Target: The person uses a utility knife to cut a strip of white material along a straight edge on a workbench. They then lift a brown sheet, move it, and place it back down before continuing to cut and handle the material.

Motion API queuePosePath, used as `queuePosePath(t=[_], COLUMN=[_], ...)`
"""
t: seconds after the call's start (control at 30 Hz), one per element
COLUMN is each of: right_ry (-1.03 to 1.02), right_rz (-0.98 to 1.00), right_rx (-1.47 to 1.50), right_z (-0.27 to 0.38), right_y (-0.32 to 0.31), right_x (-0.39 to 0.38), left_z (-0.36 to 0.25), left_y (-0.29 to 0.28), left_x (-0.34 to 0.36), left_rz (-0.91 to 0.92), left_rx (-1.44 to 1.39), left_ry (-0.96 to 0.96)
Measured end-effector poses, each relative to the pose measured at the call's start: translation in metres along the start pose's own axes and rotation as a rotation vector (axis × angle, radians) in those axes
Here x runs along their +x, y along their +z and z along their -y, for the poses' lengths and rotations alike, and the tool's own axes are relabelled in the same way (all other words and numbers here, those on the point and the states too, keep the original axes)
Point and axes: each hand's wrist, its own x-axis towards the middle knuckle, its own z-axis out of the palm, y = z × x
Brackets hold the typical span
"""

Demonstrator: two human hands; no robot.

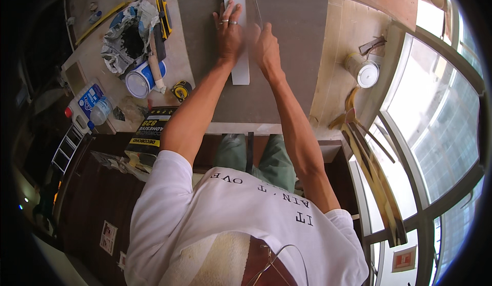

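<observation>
A: Straight in on the left hand [230, 37]: open, fingers stretched out and a little apart, laid flat along the white strip [240, 75]. Wearing two rings, too!

B: And over on the right hand [267, 50]?

A: Blurred there, with fingers curled. Gripping something, or simply closed? Impossible to tell. Just beside the strip's right edge, anyway, and close below a thin curved line [258, 9].

B: A mark, or something solid?

A: Too fine to say. Back to the strip: lying lengthwise, away from the body, on a big brown-grey sheet [287, 91]. Reaching up to the sheet's far edge, stopping well short of the near one.

B: And under all that?

A: On to the pale table [241, 128]. Now out left: past a tape measure [181, 90] to a blue-and-white can [137, 83], then a crumpled wrapper [114, 52] around a dark hollow, near some yellow-and-black tools [164, 16].

B: Farther left?

A: To a white jug [78, 115] next to a clear bottle [101, 111]. Closer in, near the left forearm: a black-and-yellow container [148, 127].

B: Over to the right!

A: Across to a can with a white lid [368, 74], then out to the bright windows [435, 116].
</observation>
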Motion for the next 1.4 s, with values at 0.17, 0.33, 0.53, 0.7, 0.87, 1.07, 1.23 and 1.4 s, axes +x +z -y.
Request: queuePosePath(t=[0.17,0.33,0.53,0.7,0.87,1.07,1.23,1.4], right_ry=[-0.036,-0.031,-0.018,-0.032,-0.04,-0.025,-0.04,-0.1], right_rz=[-0.009,0.001,0.0,0.006,0.019,-0.038,-0.037,-0.039], right_rx=[-0.009,-0.012,-0.052,-0.041,-0.067,-0.031,-0.093,-0.138], right_z=[0.012,0.016,0.019,0.018,0.02,0.021,0.027,0.016], right_y=[0.001,0.004,0.005,0.007,0.008,0.014,0.013,0.016], right_x=[0.024,0.03,0.033,0.033,0.034,0.03,0.027,0.031], left_z=[-0.008,-0.008,-0.009,-0.006,-0.005,-0.007,0.0,-0.001], left_y=[0.0,-0.002,-0.002,-0.001,-0.001,0.001,0.004,0.003], left_x=[0.003,0.003,0.003,0.002,0.005,0.007,0.002,-0.001], left_rz=[-0.058,-0.049,-0.052,-0.068,-0.097,-0.089,-0.089,-0.082], left_rx=[-0.017,-0.011,-0.004,0.018,0.053,0.035,0.026,-0.04], left_ry=[-0.018,-0.021,-0.024,-0.012,0.015,0.002,0.007,0.01])
